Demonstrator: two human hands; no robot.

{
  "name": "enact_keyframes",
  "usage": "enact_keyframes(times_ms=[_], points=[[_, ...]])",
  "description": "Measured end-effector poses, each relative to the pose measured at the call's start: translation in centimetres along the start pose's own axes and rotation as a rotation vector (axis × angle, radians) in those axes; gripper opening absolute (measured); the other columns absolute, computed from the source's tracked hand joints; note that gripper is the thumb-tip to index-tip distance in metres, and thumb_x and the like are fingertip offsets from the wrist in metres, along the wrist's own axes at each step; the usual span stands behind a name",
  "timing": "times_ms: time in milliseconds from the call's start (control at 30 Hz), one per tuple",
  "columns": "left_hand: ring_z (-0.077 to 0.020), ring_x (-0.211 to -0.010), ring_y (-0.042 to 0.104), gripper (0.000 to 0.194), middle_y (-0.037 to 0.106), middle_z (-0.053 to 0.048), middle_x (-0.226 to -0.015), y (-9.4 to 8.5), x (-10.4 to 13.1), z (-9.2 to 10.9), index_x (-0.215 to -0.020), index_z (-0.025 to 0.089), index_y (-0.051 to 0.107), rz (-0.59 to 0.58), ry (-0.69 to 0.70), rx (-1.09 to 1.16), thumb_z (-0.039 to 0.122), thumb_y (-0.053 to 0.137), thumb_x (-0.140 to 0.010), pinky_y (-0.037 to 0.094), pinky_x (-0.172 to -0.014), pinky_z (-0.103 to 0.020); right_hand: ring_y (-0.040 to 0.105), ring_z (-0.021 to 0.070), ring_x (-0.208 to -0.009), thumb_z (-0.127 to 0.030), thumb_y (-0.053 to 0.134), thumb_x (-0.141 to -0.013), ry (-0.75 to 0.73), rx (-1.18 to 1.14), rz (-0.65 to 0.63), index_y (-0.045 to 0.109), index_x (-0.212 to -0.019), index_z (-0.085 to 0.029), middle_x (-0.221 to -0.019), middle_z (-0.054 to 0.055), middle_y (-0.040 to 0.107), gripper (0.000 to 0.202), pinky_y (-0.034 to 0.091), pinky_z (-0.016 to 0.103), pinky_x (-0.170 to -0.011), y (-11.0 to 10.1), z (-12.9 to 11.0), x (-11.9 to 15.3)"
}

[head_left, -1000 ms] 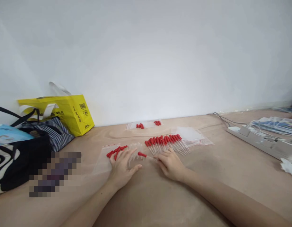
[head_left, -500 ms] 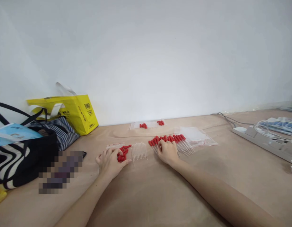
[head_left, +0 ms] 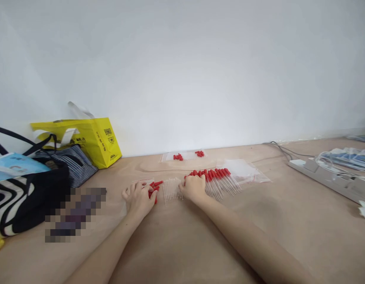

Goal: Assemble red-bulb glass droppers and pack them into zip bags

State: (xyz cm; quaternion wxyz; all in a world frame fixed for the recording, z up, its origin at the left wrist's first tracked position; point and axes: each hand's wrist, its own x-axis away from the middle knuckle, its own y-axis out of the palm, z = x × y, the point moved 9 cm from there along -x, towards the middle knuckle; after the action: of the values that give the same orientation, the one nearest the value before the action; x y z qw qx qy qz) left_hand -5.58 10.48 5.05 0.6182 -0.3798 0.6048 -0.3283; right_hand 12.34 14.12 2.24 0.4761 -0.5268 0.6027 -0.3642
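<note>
My left hand rests over a pile of red rubber bulbs on a clear bag, its thumb and forefinger bent together around a red bulb. Right of the pile lies a row of thin clear tubes. At that row's right edge is my right hand, its fingertips pressed together by the end tube; what they hold is too small to tell. Several droppers with red bulbs lie side by side to the right of this hand, which partly hides the leftmost ones.
Behind lie a clear bag with red bulbs and tubes, and flat clear bags. A yellow bag, striped pouch and black bag stand left. A power strip lies right.
My right hand has moved left from the red-bulbed droppers to the edge of the tube row. My left thumb has drawn in toward the forefinger at the red pile.
</note>
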Motion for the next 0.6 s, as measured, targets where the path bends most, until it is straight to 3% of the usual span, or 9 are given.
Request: enact_keyframes(times_ms=[133,367,500,600], points=[[-0.0256,-0.099,0.044,0.016,0.059,-0.007,-0.100,0.3,-0.2,0.0,-0.066,0.024,0.067,-0.008,-0.013,0.012,0.032,0.054,-0.071,0.021,-0.085,-0.045,0.059,0.0236,-0.082,-0.034,0.050,-0.072,0.078,-0.007,-0.105,0.064,-0.085,-0.014,-0.087,0.014,0.066,0.028,0.023,0.039,-0.084,1.0,-0.7,-1.1],[-0.0259,-0.098,0.044,0.021,0.060,-0.006,-0.098,0.5,-0.4,-0.7,-0.062,0.025,0.067,-0.060,-0.103,0.031,0.032,0.052,-0.074,0.023,-0.084,-0.044,0.060,0.0238,-0.081,-0.030,0.051,-0.070,0.096,-0.025,-0.169,0.065,-0.083,-0.014,-0.087,0.014,0.066,0.024,0.028,0.039,-0.081,1.8,-1.0,-1.7],[-0.0257,-0.097,0.045,0.023,0.060,-0.006,-0.099,-1.2,-0.1,0.3,-0.071,0.024,0.067,0.028,-0.028,0.082,0.034,0.048,-0.078,0.024,-0.084,-0.044,0.061,0.0233,-0.081,-0.027,0.048,-0.074,0.043,-0.024,-0.157,0.064,-0.083,-0.014,-0.087,0.014,0.066,0.023,0.029,0.039,-0.082,1.4,-1.2,-1.4],[-0.0246,-0.097,0.047,0.019,0.061,-0.005,-0.099,-2.1,0.9,2.1,-0.071,0.024,0.066,0.046,0.078,0.193,0.032,0.050,-0.078,0.027,-0.083,-0.042,0.060,0.0241,-0.082,-0.027,0.045,-0.078,-0.017,-0.023,-0.152,0.064,-0.083,-0.013,-0.087,0.015,0.066,0.024,0.030,0.038,-0.080,0.4,-0.7,-0.5]])
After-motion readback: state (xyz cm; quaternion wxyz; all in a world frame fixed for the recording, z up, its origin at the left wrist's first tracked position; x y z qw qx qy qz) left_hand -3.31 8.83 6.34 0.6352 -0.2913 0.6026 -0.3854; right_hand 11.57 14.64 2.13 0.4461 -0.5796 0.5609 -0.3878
